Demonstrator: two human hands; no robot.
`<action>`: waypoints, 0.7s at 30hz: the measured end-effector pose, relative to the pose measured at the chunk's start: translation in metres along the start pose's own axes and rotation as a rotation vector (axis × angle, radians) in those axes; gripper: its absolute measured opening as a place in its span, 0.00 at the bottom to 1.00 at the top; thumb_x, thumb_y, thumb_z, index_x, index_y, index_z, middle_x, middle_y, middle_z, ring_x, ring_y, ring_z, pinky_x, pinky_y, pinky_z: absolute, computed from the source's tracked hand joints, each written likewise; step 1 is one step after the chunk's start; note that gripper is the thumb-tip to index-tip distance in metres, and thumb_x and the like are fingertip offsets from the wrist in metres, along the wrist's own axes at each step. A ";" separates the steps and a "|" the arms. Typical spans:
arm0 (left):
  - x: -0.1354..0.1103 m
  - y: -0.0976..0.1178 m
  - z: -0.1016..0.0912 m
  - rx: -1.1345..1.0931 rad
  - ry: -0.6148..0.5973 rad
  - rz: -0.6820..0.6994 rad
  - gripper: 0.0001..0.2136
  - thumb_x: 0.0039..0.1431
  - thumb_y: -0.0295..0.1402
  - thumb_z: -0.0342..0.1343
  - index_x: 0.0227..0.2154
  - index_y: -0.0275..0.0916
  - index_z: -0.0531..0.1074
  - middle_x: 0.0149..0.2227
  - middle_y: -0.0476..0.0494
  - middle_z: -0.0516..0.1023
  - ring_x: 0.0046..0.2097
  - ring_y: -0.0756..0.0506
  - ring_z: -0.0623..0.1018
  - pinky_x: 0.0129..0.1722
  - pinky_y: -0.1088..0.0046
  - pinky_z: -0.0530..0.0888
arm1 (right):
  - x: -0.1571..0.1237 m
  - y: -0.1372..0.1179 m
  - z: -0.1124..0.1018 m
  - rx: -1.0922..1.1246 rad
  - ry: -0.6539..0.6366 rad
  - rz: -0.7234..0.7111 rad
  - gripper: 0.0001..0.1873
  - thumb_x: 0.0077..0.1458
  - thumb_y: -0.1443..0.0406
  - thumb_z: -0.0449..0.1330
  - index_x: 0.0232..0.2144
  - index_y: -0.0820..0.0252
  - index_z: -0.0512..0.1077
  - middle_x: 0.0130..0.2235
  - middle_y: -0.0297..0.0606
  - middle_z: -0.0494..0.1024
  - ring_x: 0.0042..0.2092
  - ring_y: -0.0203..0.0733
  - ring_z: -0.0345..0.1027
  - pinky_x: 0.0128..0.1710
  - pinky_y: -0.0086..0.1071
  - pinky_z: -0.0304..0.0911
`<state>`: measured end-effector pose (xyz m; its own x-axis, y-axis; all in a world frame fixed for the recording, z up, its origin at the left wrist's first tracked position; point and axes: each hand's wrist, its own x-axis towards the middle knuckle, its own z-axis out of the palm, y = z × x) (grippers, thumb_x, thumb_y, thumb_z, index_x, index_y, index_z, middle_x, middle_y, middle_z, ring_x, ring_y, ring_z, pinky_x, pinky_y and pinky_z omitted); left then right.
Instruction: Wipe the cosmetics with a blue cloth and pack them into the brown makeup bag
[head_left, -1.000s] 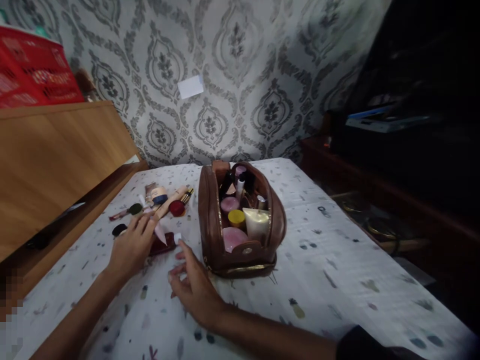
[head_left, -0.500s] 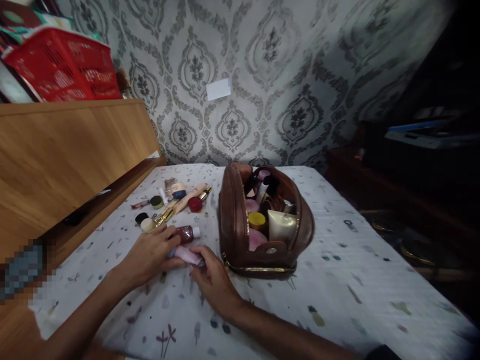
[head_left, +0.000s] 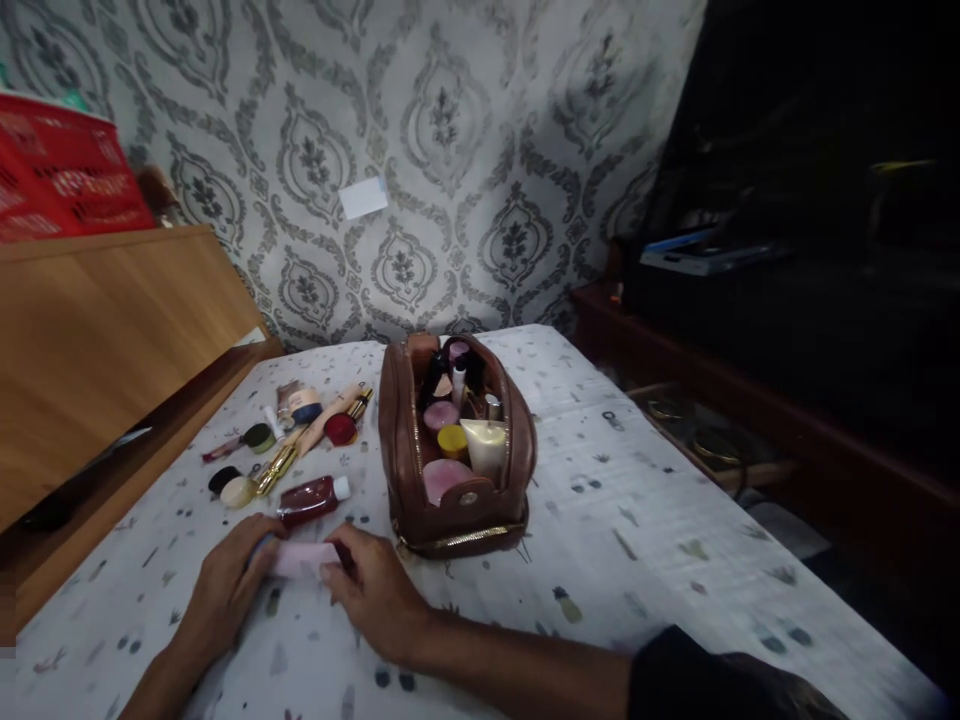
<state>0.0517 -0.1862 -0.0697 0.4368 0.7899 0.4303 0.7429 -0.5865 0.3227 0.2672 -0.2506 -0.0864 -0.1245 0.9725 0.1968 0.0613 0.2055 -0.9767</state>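
My left hand (head_left: 225, 590) and my right hand (head_left: 373, 590) both grip a small pale pink tube (head_left: 304, 559), one at each end, just above the patterned white sheet (head_left: 645, 560). A dark red bottle with a white cap (head_left: 311, 499) lies just beyond the tube. An open brown leather cosmetics bag (head_left: 409, 450) stands to the right of my hands, filled with jars, tubes and bottles. Several loose cosmetics (head_left: 300, 425) lie scattered behind the bottle.
A wooden headboard (head_left: 105, 340) runs along the left, with a red basket (head_left: 64, 170) on top. Patterned wallpaper (head_left: 450, 150) backs the scene. Dark furniture (head_left: 787, 330) stands at the right, past the sheet's edge.
My left hand left the scattered items with the pink tube and drew toward me. My right hand closed on the tube's other end. The camera view shifted.
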 end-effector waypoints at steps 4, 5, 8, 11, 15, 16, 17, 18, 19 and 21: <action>0.010 0.006 -0.001 -0.166 0.054 -0.278 0.24 0.62 0.54 0.43 0.25 0.40 0.71 0.24 0.47 0.76 0.28 0.45 0.75 0.29 0.72 0.72 | -0.002 -0.002 -0.001 -0.061 -0.035 0.003 0.05 0.51 0.72 0.59 0.32 0.58 0.68 0.26 0.26 0.66 0.28 0.34 0.60 0.29 0.26 0.52; 0.013 0.007 -0.002 -0.210 0.093 -0.350 0.25 0.60 0.56 0.44 0.25 0.39 0.70 0.23 0.48 0.75 0.27 0.45 0.74 0.28 0.72 0.72 | -0.002 -0.003 -0.002 -0.082 -0.047 0.001 0.05 0.51 0.71 0.60 0.32 0.58 0.69 0.26 0.26 0.66 0.28 0.34 0.60 0.29 0.26 0.52; 0.018 0.009 -0.005 -0.365 0.193 -0.564 0.26 0.53 0.60 0.48 0.27 0.40 0.69 0.19 0.50 0.72 0.24 0.45 0.73 0.24 0.71 0.71 | -0.003 -0.007 -0.004 -0.157 -0.077 -0.018 0.06 0.51 0.70 0.61 0.33 0.58 0.71 0.28 0.28 0.66 0.31 0.35 0.60 0.32 0.28 0.53; 0.019 0.004 -0.004 -0.537 0.238 -0.727 0.26 0.48 0.61 0.53 0.31 0.39 0.68 0.18 0.52 0.70 0.22 0.45 0.73 0.22 0.71 0.71 | -0.004 -0.009 -0.005 -0.189 -0.087 -0.040 0.06 0.52 0.70 0.61 0.35 0.58 0.72 0.29 0.29 0.67 0.33 0.36 0.61 0.35 0.28 0.54; 0.014 -0.004 -0.004 -0.565 0.222 -0.703 0.26 0.51 0.60 0.52 0.35 0.39 0.68 0.24 0.49 0.75 0.26 0.43 0.76 0.26 0.69 0.73 | -0.005 -0.010 -0.006 -0.174 -0.082 -0.016 0.12 0.52 0.71 0.59 0.40 0.58 0.73 0.28 0.28 0.67 0.31 0.36 0.63 0.36 0.29 0.59; 0.012 -0.006 -0.005 -0.490 0.204 -0.641 0.26 0.53 0.60 0.50 0.36 0.39 0.69 0.27 0.47 0.77 0.29 0.43 0.77 0.29 0.69 0.74 | -0.004 -0.010 -0.006 -0.146 -0.081 0.019 0.15 0.53 0.71 0.57 0.44 0.58 0.73 0.28 0.28 0.67 0.30 0.36 0.63 0.35 0.29 0.60; 0.009 -0.007 -0.006 -0.395 0.181 -0.566 0.26 0.55 0.59 0.49 0.37 0.39 0.71 0.30 0.45 0.78 0.33 0.42 0.78 0.33 0.68 0.75 | -0.004 -0.010 -0.006 -0.102 -0.084 0.065 0.17 0.55 0.72 0.55 0.47 0.59 0.71 0.28 0.29 0.67 0.28 0.35 0.64 0.32 0.28 0.62; 0.006 -0.009 -0.007 -0.294 0.154 -0.493 0.25 0.56 0.58 0.49 0.38 0.40 0.72 0.33 0.44 0.80 0.36 0.41 0.78 0.37 0.67 0.76 | -0.003 -0.011 -0.006 -0.052 -0.090 0.112 0.20 0.56 0.72 0.52 0.51 0.60 0.69 0.28 0.29 0.67 0.26 0.35 0.64 0.30 0.28 0.62; 0.003 -0.010 -0.008 -0.202 0.122 -0.433 0.25 0.56 0.57 0.48 0.40 0.41 0.72 0.36 0.44 0.80 0.39 0.41 0.79 0.40 0.67 0.76 | -0.002 -0.011 -0.006 -0.003 -0.097 0.155 0.21 0.58 0.72 0.50 0.53 0.62 0.67 0.27 0.29 0.67 0.25 0.35 0.64 0.27 0.27 0.63; -0.003 -0.011 -0.010 -0.079 0.053 -0.366 0.23 0.58 0.56 0.49 0.44 0.43 0.72 0.39 0.45 0.81 0.41 0.41 0.79 0.43 0.67 0.75 | 0.000 -0.010 -0.005 0.052 -0.109 0.198 0.22 0.59 0.73 0.47 0.55 0.64 0.65 0.25 0.28 0.67 0.22 0.35 0.63 0.23 0.26 0.62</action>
<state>0.0372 -0.1841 -0.0665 0.1211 0.9409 0.3164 0.8030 -0.2802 0.5260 0.2713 -0.2521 -0.0758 -0.2219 0.9750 -0.0073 0.0446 0.0027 -0.9990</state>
